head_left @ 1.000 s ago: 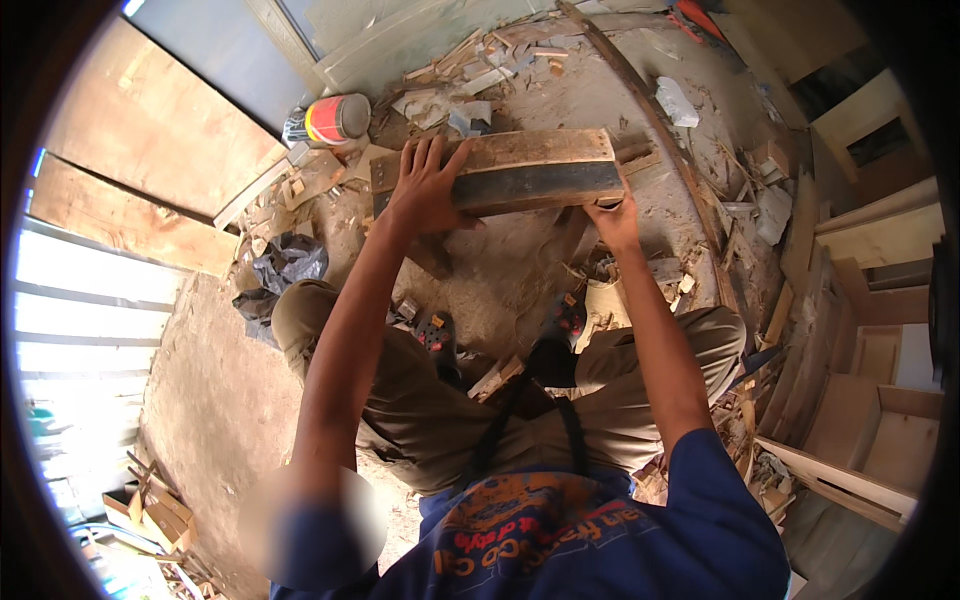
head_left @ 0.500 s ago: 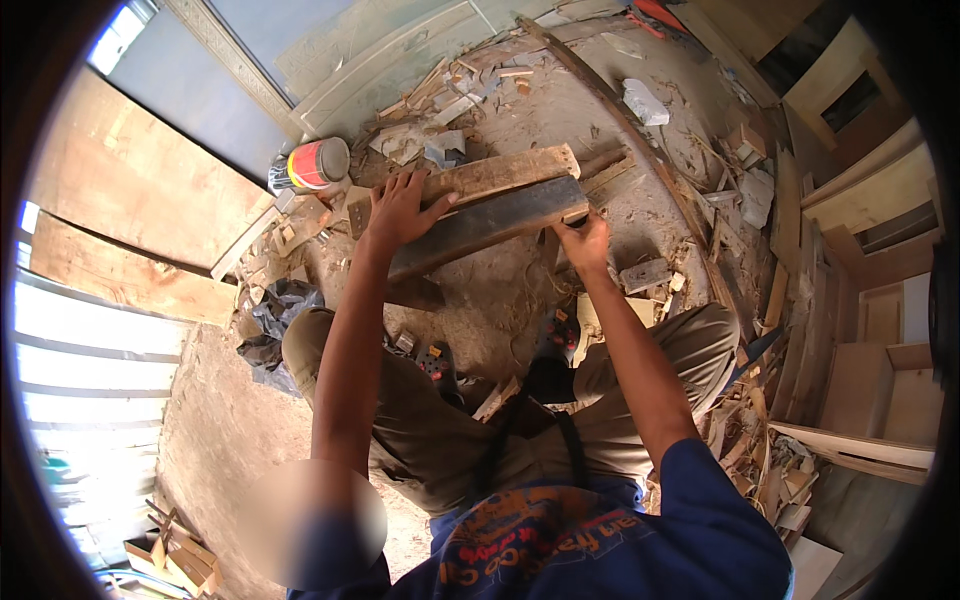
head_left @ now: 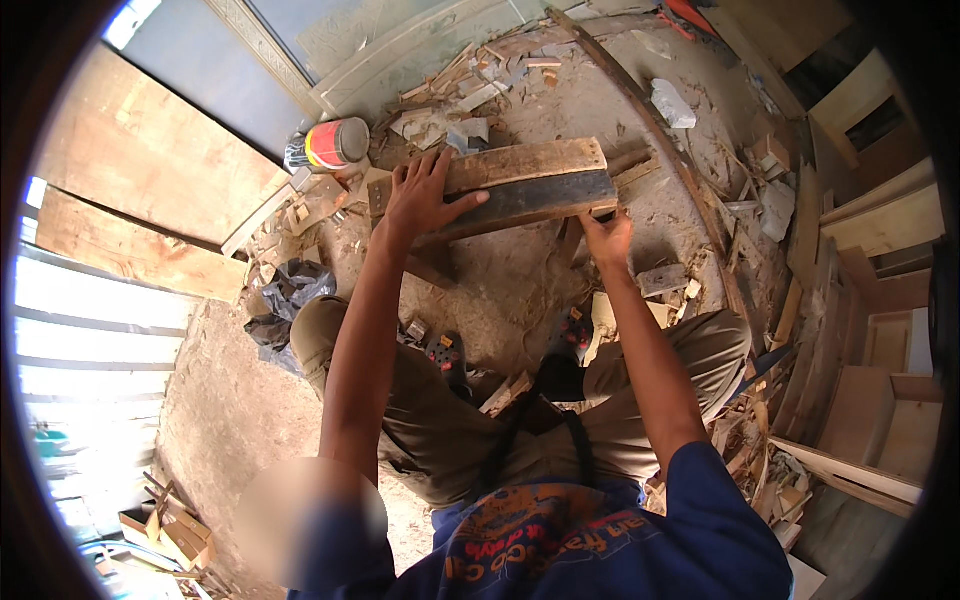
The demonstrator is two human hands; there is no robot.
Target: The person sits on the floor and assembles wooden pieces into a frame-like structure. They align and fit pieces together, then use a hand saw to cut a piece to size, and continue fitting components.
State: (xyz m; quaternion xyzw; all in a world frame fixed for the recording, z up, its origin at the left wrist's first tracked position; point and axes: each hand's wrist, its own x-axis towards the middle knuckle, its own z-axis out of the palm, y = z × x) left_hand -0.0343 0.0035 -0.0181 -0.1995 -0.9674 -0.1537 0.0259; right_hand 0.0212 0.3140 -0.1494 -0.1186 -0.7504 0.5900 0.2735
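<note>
A dark-faced wooden beam [head_left: 545, 198] lies along the near side of a paler, worn plank [head_left: 530, 160]; together they sit raised above the floor on short wooden legs. My left hand [head_left: 420, 200] is closed over their left part, fingers across the pale plank and thumb along the dark beam. At the beam's right end, my right hand [head_left: 608, 238] grips it from the near side and below. Its fingertips are partly hidden under the wood. The left end of the beam is covered by my left hand and wrist.
Behind my left hand a paint tin [head_left: 337, 143] lies on its side. Wood scraps [head_left: 480, 95] litter the floor, and a long batten [head_left: 640, 100] runs along the right. A crumpled dark plastic bag [head_left: 290, 300] lies by my left knee. Wooden cabinet frames [head_left: 870, 400] stand at far right.
The dark beam's left end has swung away from me, closing the angle to the pale plank. Both hands keep their places on the wood. The whole view has shifted slightly.
</note>
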